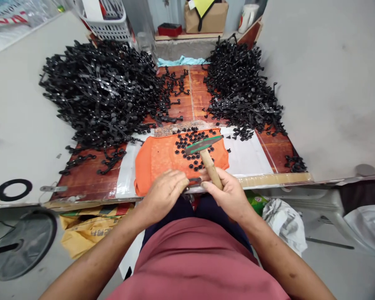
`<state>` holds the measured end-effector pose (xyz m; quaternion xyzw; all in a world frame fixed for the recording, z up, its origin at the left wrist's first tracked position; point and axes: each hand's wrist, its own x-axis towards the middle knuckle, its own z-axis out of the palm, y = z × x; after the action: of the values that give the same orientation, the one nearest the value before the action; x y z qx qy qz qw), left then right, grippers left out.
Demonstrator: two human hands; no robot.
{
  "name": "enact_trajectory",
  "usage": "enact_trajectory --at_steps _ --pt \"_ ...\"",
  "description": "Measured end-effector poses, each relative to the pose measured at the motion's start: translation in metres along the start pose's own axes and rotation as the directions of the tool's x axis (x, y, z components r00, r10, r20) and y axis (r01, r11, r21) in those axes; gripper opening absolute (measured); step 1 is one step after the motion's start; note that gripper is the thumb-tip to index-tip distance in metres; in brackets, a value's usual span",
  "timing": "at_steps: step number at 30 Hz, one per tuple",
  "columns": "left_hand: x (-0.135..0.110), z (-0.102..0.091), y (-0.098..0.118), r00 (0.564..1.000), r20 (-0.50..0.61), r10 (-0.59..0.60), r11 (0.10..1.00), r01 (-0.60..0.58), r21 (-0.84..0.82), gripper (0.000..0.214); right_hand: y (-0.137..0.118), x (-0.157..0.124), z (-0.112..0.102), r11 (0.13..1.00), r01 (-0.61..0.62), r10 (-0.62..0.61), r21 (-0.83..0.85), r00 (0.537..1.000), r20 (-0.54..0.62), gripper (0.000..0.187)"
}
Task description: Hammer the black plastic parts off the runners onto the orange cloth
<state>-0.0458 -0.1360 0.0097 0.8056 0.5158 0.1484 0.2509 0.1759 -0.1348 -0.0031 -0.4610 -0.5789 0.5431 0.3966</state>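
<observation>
Head view: your right hand (229, 193) gripped hammer (206, 155); left hand (164, 193) pinched small black part (195, 180) beneath — mistimed blow risked fingers.

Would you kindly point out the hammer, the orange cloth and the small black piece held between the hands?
hammer (203, 145): head view, on its green metal head.
orange cloth (156, 160): head view, on a bare part left of the loose caps.
small black piece (195, 180): head view, on its middle between the fingertips.
</observation>
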Motion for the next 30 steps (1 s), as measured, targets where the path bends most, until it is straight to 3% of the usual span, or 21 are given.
enact_trajectory --at_steps 4,10,16,22,30 --pt "0.021 -0.005 -0.021 0.99 -0.051 -0.132 0.988 0.136 0.077 0.041 0.016 -0.012 -0.034 0.971 0.026 -0.057 -0.238 0.991 -0.123 0.021" --pt "0.034 0.005 -0.031 0.986 -0.004 -0.165 0.973 0.164 0.161 0.042 0.038 -0.035 -0.066 0.939 -0.086 0.028 -0.333 0.984 -0.176 0.023" --pt "0.034 0.005 -0.028 0.979 0.003 -0.202 0.969 0.199 0.15 0.043 0.045 -0.041 -0.066 0.918 -0.082 0.023 -0.389 0.988 -0.156 0.026" --pt "0.034 0.004 -0.025 0.977 0.0 -0.215 0.937 0.207 0.28 0.044 0.039 -0.037 -0.061 0.881 -0.042 -0.016 -0.471 0.993 -0.119 0.03" --pt "0.035 0.003 -0.028 0.976 -0.004 -0.217 0.938 0.209 0.278 0.045 0.015 -0.028 -0.057 0.657 0.118 -0.144 -0.744 0.989 0.03 0.048"
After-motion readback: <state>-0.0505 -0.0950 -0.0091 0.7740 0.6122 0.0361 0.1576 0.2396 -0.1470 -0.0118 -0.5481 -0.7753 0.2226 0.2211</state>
